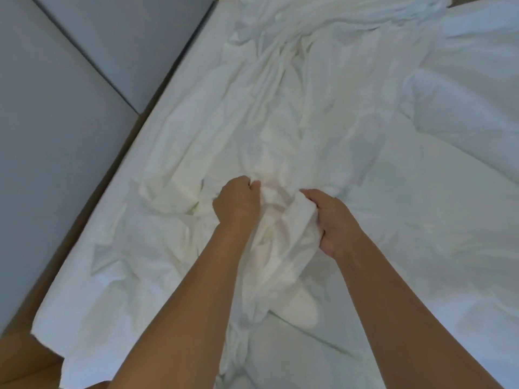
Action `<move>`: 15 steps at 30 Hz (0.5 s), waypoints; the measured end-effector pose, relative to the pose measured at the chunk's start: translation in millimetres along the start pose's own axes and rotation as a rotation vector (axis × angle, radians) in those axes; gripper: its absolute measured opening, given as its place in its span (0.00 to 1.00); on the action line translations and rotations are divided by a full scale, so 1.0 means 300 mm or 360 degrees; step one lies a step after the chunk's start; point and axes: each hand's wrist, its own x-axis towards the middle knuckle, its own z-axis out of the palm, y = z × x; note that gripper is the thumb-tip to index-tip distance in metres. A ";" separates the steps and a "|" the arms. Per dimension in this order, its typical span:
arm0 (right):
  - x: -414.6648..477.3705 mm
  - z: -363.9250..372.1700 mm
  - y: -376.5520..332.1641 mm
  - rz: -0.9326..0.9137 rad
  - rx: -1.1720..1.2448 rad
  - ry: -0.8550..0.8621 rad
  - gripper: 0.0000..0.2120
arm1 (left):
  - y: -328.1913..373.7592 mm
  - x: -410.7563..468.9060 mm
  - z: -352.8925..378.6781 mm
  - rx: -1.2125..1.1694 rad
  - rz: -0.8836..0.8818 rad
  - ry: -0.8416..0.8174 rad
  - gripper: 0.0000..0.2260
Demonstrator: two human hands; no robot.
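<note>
Sheet [280, 122] | bunched between hands | left hand [237, 204], right hand [335, 223] grip it

A bed [84, 265] with a thick white mattress fills most of the view, its long pale edge running on a slant from the far middle down to a rounded corner at the near left. Beside that edge lies a narrow brown strip [147, 115] that looks like wood, and it widens into a broader brown surface [25, 360] at the near left corner. Beyond the strip, the whole left side is taken up by flat grey padded panels [56, 136], set edge to edge with thin dark seams between them.
</note>
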 end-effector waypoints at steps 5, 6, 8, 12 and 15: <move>0.000 0.037 -0.039 -0.0183 -0.0074 -0.0347 0.40 | 0.012 -0.097 -0.068 0.0033 0.0546 0.0409 0.21; -0.006 0.040 -0.049 -0.0207 -0.0062 -0.0431 0.38 | 0.005 -0.145 -0.079 -0.0026 0.0690 0.0529 0.20; -0.021 0.051 -0.069 -0.0203 -0.0080 -0.0526 0.33 | 0.005 -0.212 -0.100 -0.0131 0.0878 0.0786 0.18; -0.039 0.081 -0.123 -0.0042 -0.0070 -0.0742 0.29 | 0.113 -0.241 -0.176 -0.0778 0.0964 0.0209 0.17; -0.042 0.088 -0.157 0.0043 0.0174 -0.0648 0.14 | 0.163 -0.227 -0.199 -0.0990 0.0921 -0.0650 0.17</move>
